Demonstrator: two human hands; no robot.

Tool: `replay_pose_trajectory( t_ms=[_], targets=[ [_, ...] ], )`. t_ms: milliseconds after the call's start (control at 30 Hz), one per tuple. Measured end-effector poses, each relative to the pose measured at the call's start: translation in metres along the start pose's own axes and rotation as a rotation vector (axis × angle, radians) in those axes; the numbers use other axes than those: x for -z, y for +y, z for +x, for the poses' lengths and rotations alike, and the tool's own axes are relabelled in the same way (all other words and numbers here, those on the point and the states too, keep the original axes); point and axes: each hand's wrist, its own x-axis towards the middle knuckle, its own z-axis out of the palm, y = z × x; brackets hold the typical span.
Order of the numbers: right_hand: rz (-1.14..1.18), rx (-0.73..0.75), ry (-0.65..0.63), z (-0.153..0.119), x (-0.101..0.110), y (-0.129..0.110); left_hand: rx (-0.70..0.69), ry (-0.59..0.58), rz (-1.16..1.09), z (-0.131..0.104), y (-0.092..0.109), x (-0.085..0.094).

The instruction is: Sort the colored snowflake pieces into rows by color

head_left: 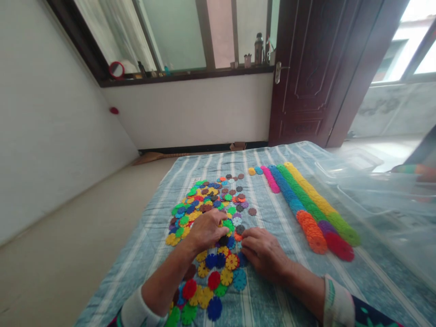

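Note:
A loose pile of notched plastic snowflake discs (205,297) in many colours spreads over the striped cloth. My left hand (208,228) reaches into the middle of the pile, fingers curled and thumb close to a black disc; whatever it pinches is hidden. At the pile's right edge, my right hand (264,252) is closed with its fingers pressed together beside a dark blue disc (242,260). What lies under those fingertips does not show. Farther right, overlapping discs form long rows by colour: a yellow row (306,188), a green row (301,190), and a blue row (286,190) ending in orange discs (311,231).
Clear plastic bins (384,195) stand along the right side of the striped cloth (272,295). A blurred person's arm (420,171) shows at the far right. Beyond the cloth are a dark red door (306,91) and a window sill (190,77) with small items.

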Motion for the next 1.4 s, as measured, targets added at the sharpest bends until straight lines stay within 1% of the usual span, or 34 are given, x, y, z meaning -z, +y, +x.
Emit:
replay_pose_trajectory(
  t_ms=[133, 333, 500, 700, 900, 1000, 1100, 1167, 1200, 1300, 1333, 1400],
  targets=[
    [-0.017, -0.006, -0.020, 0.001, -0.001, 0.000, 0.042, -0.038, 0.103, 0.007, 0.003, -0.006],
    [-0.030, -0.009, -0.037, 0.002, 0.001, -0.001, 0.061, -0.078, 0.073, 0.010, 0.004, -0.005],
    [-0.042, -0.007, -0.041, 0.002, 0.002, -0.002, 0.096, -0.090, -0.022, 0.011, 0.006, -0.004],
    [-0.049, 0.005, -0.039, 0.003, 0.002, -0.002, 0.119, -0.132, -0.192, 0.014, -0.001, -0.006],
    [-0.045, 0.007, -0.053, 0.003, 0.003, -0.002, 0.121, -0.207, -0.271, 0.013, -0.004, -0.006],
    [-0.045, 0.003, -0.053, 0.003, 0.003, -0.002, 0.128, -0.231, -0.379, 0.011, -0.006, -0.005],
    [-0.044, 0.002, -0.045, 0.003, 0.002, -0.002, 0.114, -0.248, -0.527, 0.013, -0.013, -0.001],
    [-0.040, 0.004, -0.035, 0.003, 0.002, -0.003, 0.122, -0.217, -0.572, 0.020, -0.019, 0.003],
    [-0.037, 0.006, -0.031, 0.004, 0.001, -0.003, 0.135, -0.175, -0.560, 0.026, -0.021, 0.006],
    [-0.031, 0.006, -0.026, 0.004, 0.001, -0.003, 0.153, -0.003, -0.408, 0.051, -0.026, 0.013],
    [-0.029, 0.004, -0.027, 0.004, 0.001, -0.003, 0.150, 0.035, -0.343, 0.060, -0.027, 0.015],
    [-0.024, 0.001, -0.031, 0.004, 0.002, -0.004, 0.153, 0.051, -0.246, 0.079, -0.027, 0.015]
  ],
)
